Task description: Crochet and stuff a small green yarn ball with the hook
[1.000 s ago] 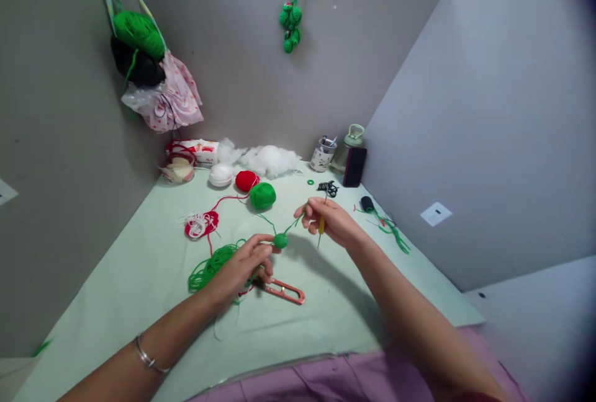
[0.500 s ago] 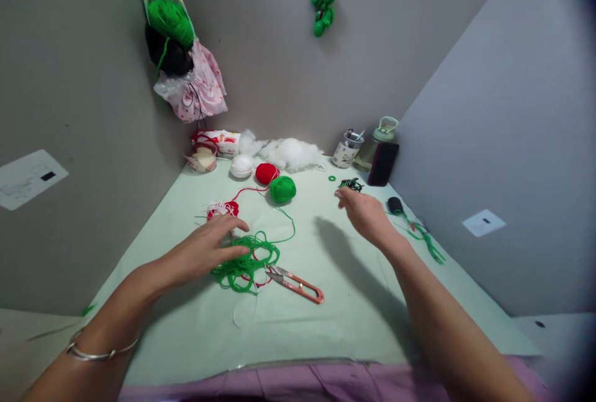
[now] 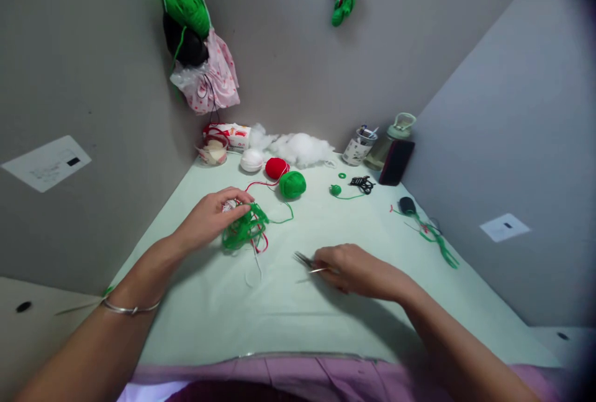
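Observation:
My left hand [image 3: 216, 216] is at the left of the table, its thumb and fingers closed on a loose tangle of green yarn [image 3: 243, 231], blurred by motion. Red and white strands mix into the tangle, and a white piece [image 3: 229, 205] is partly hidden behind the fingers. Nearer the front, my right hand [image 3: 349, 268] grips a pair of thread snips [image 3: 304, 259], blades pointing left; the palm covers most of the handle. Beyond the left hand lie a green yarn ball [image 3: 293, 185] and a red yarn ball [image 3: 277, 168].
A small green ball [image 3: 335, 190] with a tail lies by a black item [image 3: 362, 185]. White stuffing [image 3: 300, 149], a white yarn ball [image 3: 252, 160], a pen cup [image 3: 359, 147], a bottle [image 3: 387, 144] and a phone [image 3: 397, 163] stand along the back. Green strands [image 3: 437, 244] lie right.
My right hand has come from the back right toward the front and taken up the snips from the table. My left hand has closed on the green yarn and shifted it away from me.

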